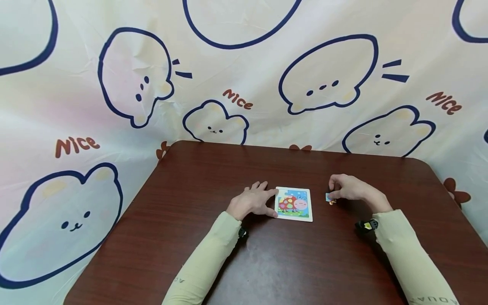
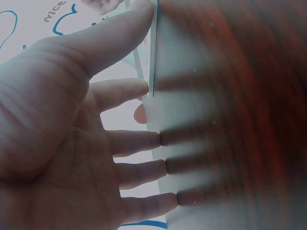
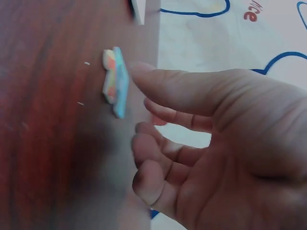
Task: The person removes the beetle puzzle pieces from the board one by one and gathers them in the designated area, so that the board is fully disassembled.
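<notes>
Ladybug jigsaw puzzle (image 1: 293,204) in its white tray, flat on the dark wood-grain surface (image 1: 179,190), judged nearly complete: red spotted body, pink head, green ground and most of the blue sky are in place. A pale patch at the upper left of the picture reads as an unfilled gap, though the head view is too coarse to confirm its outline. Left over: at least two loose pieces lying outside the tray, to its right, one light blue piece (image 3: 121,84) and one orange-and-yellow piece (image 3: 110,76), close together; whether they touch or overlap cannot be told. Estimate: only the fitting of these pieces remains. Position: left hand (image 1: 253,201) is at the tray's left side, fingers spread wide, thumb and forefinger at the lower and upper left corners, apparently steadying it; the other fingertips rest on the surface. Right hand (image 1: 347,187) is well apart from the tray, directly over the loose pieces, fingers loosely bent. In the right wrist view thumb and forefinger stand moderately apart with nothing seen between them; the thumb tip is just beside the light blue piece, contact uncertain. No grip on either piece recorded.
</notes>
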Demonstrator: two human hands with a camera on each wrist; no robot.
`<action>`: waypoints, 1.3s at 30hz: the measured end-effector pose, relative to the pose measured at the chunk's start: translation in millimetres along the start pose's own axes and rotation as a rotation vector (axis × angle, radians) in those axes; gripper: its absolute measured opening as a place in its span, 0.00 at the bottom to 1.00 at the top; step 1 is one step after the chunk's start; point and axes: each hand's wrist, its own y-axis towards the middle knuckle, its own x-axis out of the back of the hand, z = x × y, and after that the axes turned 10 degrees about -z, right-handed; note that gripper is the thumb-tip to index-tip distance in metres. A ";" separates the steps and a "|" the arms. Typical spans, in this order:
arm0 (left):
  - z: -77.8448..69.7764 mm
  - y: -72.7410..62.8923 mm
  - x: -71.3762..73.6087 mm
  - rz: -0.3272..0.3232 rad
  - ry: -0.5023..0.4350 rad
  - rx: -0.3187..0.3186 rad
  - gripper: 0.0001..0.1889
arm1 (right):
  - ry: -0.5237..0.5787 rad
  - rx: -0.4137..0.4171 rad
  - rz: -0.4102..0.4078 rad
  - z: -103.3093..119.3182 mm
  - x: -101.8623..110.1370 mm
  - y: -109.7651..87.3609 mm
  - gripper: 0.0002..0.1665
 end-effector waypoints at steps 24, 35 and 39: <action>0.5 -0.5 0.5 0.003 0.001 -0.001 0.42 | -0.031 0.142 -0.060 53.6 -13.5 1.8 0.12; 1.4 0.9 -0.7 0.002 0.008 -0.002 0.43 | -0.040 0.192 -0.081 69.5 -21.2 13.0 0.19; 1.1 1.1 -1.2 0.001 0.004 0.004 0.43 | -0.045 0.211 -0.069 71.9 -23.4 16.2 0.20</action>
